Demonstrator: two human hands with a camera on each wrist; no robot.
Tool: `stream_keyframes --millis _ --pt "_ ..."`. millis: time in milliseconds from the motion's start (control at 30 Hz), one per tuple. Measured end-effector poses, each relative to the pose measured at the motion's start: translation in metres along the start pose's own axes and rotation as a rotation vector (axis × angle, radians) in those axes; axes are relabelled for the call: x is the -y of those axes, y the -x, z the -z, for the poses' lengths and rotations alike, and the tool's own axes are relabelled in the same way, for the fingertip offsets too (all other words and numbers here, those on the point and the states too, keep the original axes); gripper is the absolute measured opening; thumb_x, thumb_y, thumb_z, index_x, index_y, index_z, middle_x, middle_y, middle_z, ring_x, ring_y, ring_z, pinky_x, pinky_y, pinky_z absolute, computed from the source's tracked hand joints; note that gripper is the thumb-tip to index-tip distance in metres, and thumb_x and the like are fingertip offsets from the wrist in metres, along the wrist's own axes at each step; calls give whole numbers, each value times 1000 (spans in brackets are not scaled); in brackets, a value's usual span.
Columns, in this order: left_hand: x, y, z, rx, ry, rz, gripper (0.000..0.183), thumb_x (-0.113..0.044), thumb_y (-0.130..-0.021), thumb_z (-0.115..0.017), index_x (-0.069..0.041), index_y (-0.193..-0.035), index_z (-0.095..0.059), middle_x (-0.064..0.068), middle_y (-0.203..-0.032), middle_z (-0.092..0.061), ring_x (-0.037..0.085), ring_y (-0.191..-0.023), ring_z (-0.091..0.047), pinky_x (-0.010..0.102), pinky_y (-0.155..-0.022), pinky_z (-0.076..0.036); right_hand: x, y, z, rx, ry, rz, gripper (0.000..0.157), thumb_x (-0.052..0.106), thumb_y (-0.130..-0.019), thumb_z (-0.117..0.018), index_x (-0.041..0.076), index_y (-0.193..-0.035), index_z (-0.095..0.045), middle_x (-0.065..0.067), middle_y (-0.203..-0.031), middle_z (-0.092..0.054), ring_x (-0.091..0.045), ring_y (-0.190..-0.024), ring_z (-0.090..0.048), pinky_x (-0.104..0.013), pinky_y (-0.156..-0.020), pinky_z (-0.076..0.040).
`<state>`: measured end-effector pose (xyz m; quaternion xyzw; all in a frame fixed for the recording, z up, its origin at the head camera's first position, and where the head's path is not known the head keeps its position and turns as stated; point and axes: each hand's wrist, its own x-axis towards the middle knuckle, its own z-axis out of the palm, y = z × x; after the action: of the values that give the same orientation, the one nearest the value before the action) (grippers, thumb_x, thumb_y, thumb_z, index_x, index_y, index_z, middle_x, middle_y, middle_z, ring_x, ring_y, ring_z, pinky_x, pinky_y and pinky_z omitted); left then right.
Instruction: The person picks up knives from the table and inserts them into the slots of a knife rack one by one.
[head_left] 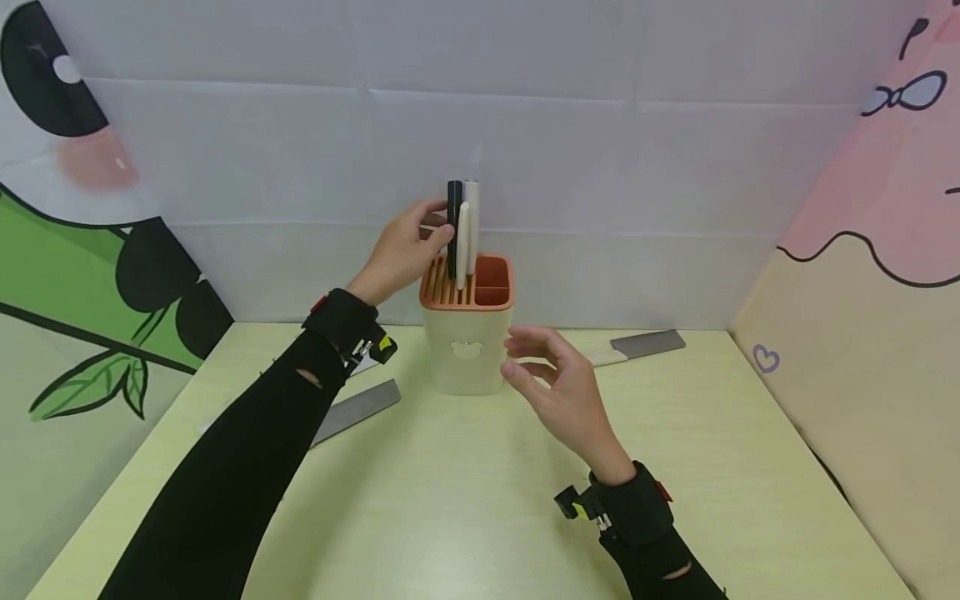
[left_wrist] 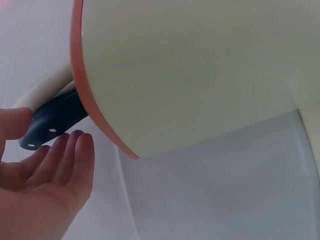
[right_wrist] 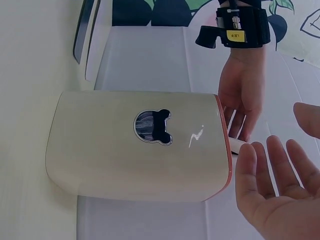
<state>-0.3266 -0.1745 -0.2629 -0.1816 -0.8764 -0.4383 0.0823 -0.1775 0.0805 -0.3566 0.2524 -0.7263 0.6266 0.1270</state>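
A cream knife block [head_left: 467,350] with an orange slotted top stands at the back of the table. Its front carries a bear-head window [right_wrist: 152,127]. Out of its slots rise a black knife handle [head_left: 454,225] and two white knife handles [head_left: 472,217]. My left hand [head_left: 408,246] pinches the black handle, its thumb on one side and fingers on the other; the left wrist view shows rivets on that handle. To the right of the block is my right hand [head_left: 558,387], its fingers loosely bent and spread, with nothing in them. The blades inside the block are hidden.
On the table right of the block lies a grey blade [head_left: 648,343] with a pale handle, partly behind my right hand. Another grey blade [head_left: 360,412] lies left, partly under my left forearm. A printed cloth [head_left: 300,150] hangs behind the table.
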Motion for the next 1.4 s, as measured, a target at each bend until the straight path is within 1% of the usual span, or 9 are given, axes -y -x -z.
stream_keyframes --millis 133,267,433,567,700,933,1100,1233,1400 --pt "3 10 2 -23 -33 -36 58 -32 -113 -54 -10 -164 -37 15 -150 -57 34 -135 -58 49 -110 -51 0 1 1 4 1 -2 42 1 -98 -76 5 -138 -64 -12 -125 -70 -26 -117 -68 -34 -98 -60" --pt "1 27 3 -76 -33 -118 55 -24 -112 -55 -6 -162 -40 18 -148 -58 34 -132 -59 48 -109 -51 1 2 7 2 22 0 42 1 -97 -76 4 -138 -64 -11 -125 -70 -27 -117 -68 -32 -98 -60" --pt "-7 57 -1 -105 -76 -240 51 -18 -111 -59 -3 -158 -46 19 -144 -60 34 -128 -61 48 -105 -54 0 7 21 -17 70 -2 45 0 -96 -77 4 -139 -64 -12 -126 -70 -30 -117 -68 -27 -98 -59" --pt "-6 87 -3 -111 -128 -293 52 -20 -111 -61 -6 -158 -47 18 -144 -60 35 -126 -62 52 -105 -53 -4 7 37 -33 116 -5 44 0 -96 -78 5 -138 -65 -12 -125 -71 -33 -117 -68 -26 -97 -59" --pt "5 116 -11 -129 -208 -310 54 -20 -109 -64 -7 -158 -47 16 -144 -61 34 -125 -62 55 -104 -50 -9 5 54 -40 175 -4 44 1 -95 -79 7 -137 -66 -10 -126 -71 -31 -116 -68 -25 -95 -59" --pt "30 158 -35 -138 -354 -328 57 -26 -103 -72 -4 -153 -54 15 -144 -63 35 -127 -61 59 -105 -49 -20 2 85 -29 355 17 46 2 -95 -79 7 -139 -66 -13 -126 -71 -31 -115 -69 -19 -92 -57" --pt "45 180 -49 -122 -417 -335 61 -30 -99 -77 -7 -152 -56 16 -144 -63 38 -127 -62 64 -104 -48 -30 -2 104 1 482 -1 47 7 -98 -78 7 -142 -64 -10 -127 -71 -29 -116 -69 -31 -95 -59" --pt "53 191 -56 -109 -475 -365 63 -31 -98 -79 -8 -152 -56 14 -145 -63 39 -129 -60 64 -106 -45 -39 -5 114 14 513 -16 47 5 -97 -78 5 -142 -64 -14 -126 -72 -33 -115 -69 -46 -94 -60" --pt "60 200 -66 -86 -541 -395 63 -34 -97 -78 -10 -152 -57 13 -149 -61 39 -132 -57 64 -109 -43 -51 -6 122 27 542 -10 46 1 -94 -80 0 -138 -64 -18 -123 -72 -35 -112 -69 -54 -92 -60"
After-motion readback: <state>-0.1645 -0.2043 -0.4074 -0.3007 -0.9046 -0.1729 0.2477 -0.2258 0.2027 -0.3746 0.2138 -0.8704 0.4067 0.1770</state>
